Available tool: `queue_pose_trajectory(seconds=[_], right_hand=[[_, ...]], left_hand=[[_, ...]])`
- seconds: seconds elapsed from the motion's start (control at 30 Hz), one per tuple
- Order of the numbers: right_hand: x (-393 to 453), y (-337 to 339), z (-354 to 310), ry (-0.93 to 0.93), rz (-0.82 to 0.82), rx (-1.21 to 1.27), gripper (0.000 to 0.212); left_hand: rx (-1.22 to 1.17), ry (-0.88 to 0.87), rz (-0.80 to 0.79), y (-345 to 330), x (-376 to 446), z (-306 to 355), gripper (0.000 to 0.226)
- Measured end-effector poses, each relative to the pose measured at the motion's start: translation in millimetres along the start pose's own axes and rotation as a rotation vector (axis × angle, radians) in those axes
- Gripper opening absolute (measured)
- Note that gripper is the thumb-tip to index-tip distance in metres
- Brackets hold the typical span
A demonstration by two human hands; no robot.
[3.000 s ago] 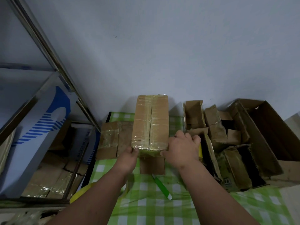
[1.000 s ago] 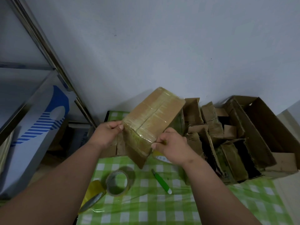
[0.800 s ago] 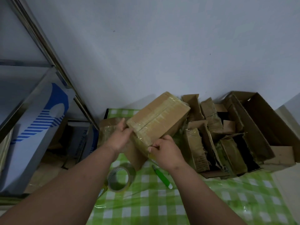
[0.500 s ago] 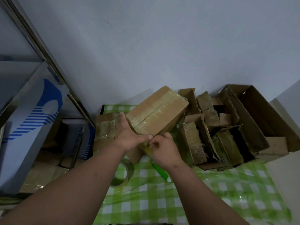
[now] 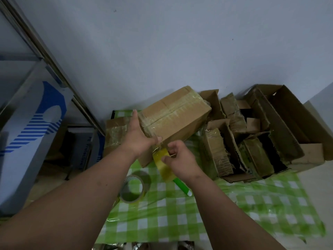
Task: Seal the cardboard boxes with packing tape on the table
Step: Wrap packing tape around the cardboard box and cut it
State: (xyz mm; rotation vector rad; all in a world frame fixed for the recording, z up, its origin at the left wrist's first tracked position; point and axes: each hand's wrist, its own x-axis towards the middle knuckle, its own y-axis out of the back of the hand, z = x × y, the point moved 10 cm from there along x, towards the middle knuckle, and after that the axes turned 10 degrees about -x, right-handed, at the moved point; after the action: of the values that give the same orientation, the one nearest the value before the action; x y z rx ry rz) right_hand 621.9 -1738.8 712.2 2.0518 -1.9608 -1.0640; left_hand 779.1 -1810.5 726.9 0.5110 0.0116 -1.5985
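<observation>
A taped brown cardboard box (image 5: 182, 121) is tilted above the green checked table (image 5: 234, 204). My left hand (image 5: 139, 139) lies flat against the box's near end, thumb pressing at its lower corner. My right hand (image 5: 180, 159) grips a yellow tape roll (image 5: 163, 164) just below that corner; a clear strip of tape runs from the roll up to the box. A second tape roll (image 5: 134, 186) lies on the table under my left forearm.
A green-handled cutter (image 5: 182, 185) lies beside my right wrist. Several torn open cartons (image 5: 234, 141) and a large open carton (image 5: 292, 120) crowd the right. A taped box (image 5: 115, 132) sits far left, next to a metal shelf (image 5: 45, 51) holding a blue-and-white box (image 5: 34, 123).
I lifted the box off the table and turned it to the right. My left hand moved onto its near end. My right hand let go of the box and now holds the yellow roll.
</observation>
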Motion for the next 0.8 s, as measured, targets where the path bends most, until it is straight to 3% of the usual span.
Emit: queue_pose_trajectory(seconds=[0.1, 0.2, 0.33, 0.53, 0.8], right_hand=[[1.5, -10.7, 5.8, -0.033, -0.052, 0.071, 0.043], [0.3, -18.2, 14.6, -0.068, -0.070, 0.104, 0.038], [-6.2, -23.6, 27.8, -0.085, -0.105, 0.101, 0.031], [-18.0, -33.6, 43.0, -0.043, -0.152, 0.124, 0.008], [-18.1, -35.6, 45.7, 0.071, -0.106, -0.084, 0.031]], left_hand=[[0.216, -0.206, 0.130, 7.0, -10.1, 15.0, 0.080], [0.473, -0.290, 0.079, -7.1, -17.7, 18.6, 0.051], [0.585, -0.221, -0.031, -11.6, -17.9, -1.7, 0.068], [0.557, -0.213, -0.056, -17.2, -21.0, -8.8, 0.068], [0.564, -0.157, -0.068, -20.5, -18.4, -18.6, 0.069]])
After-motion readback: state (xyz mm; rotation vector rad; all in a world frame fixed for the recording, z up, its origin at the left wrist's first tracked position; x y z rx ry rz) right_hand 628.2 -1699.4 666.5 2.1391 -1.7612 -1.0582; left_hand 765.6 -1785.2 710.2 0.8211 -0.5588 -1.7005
